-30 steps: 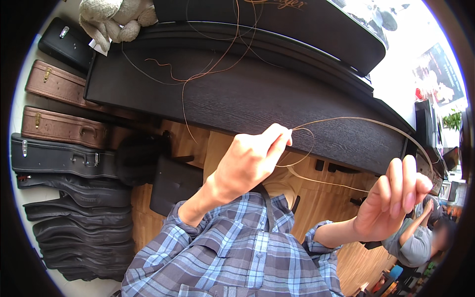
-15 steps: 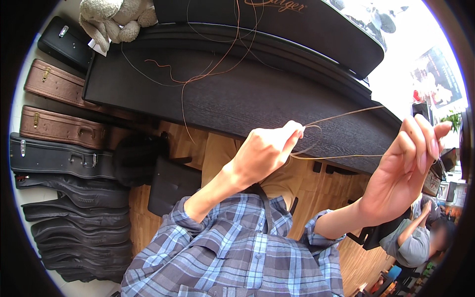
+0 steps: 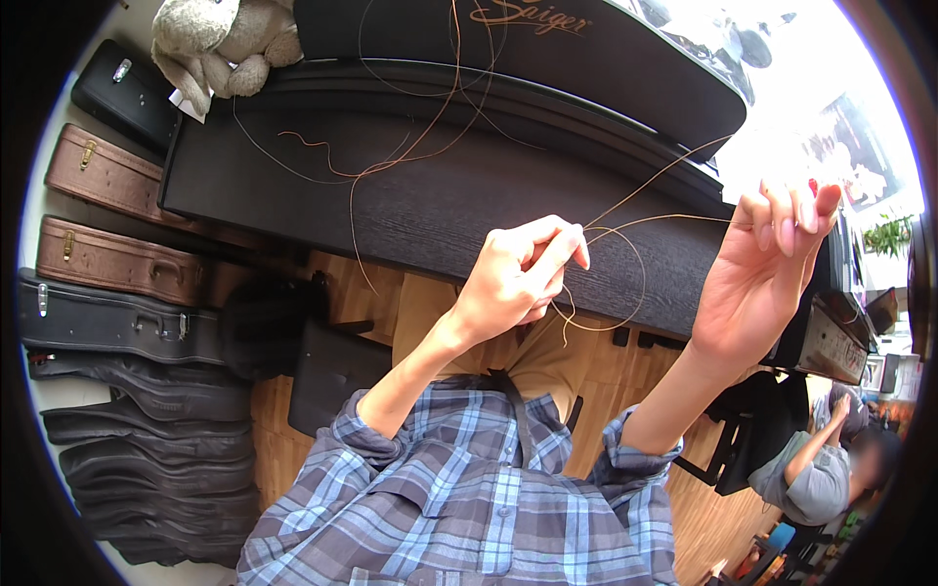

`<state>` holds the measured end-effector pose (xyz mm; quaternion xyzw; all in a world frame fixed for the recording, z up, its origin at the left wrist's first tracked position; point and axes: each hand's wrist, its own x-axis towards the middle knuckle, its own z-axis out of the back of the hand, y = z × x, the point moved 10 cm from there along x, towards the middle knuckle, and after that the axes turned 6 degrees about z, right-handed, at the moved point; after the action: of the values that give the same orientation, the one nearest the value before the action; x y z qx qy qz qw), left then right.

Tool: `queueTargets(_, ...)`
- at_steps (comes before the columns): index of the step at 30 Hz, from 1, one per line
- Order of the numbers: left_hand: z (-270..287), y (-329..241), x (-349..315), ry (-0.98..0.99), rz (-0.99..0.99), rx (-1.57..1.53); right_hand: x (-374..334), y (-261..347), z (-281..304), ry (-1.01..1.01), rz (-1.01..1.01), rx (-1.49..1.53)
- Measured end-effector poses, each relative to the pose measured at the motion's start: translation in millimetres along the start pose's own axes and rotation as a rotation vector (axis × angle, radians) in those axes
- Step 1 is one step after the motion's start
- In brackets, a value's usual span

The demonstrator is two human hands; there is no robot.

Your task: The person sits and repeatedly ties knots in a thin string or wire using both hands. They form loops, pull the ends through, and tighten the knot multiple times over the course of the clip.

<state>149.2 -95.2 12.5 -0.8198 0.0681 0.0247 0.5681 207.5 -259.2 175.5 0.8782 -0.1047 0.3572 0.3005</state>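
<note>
My left hand [image 3: 518, 278] is closed in a pinch on a thin bronze-coloured instrument string [image 3: 644, 272], above the near edge of the black piano [image 3: 430, 210]. A round loop of the string hangs just right of those fingers, and a short end curls below them. One strand slants up toward the far right. Another runs to my raised right hand [image 3: 757, 264], whose palm faces me with its fingers curled in around the string; the exact grip point is hidden behind the fingers. Several more loose strings [image 3: 357, 178] lie tangled on the piano's dark top.
A grey plush toy [image 3: 227, 44] sits at the far left piano end. Brown and black instrument cases [image 3: 117, 259] and several soft black bags [image 3: 156, 439] line the left side. A black seat [image 3: 332, 376] stands below. Another person [image 3: 816, 479] is at the lower right.
My right hand has moved left and upward. The string's loop has widened beside my left hand, one strand now slants more steeply, and a short end shows under the left fingers.
</note>
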Motion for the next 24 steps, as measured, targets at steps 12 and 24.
queueTargets(12,13,-12,-10,-0.038,0.050,0.041,-21,33,-24,0.426,0.192,-1.074)
queueTargets(24,4,-9,-14,0.041,0.063,-0.078,-85,-36,23,0.340,-0.083,-0.807)
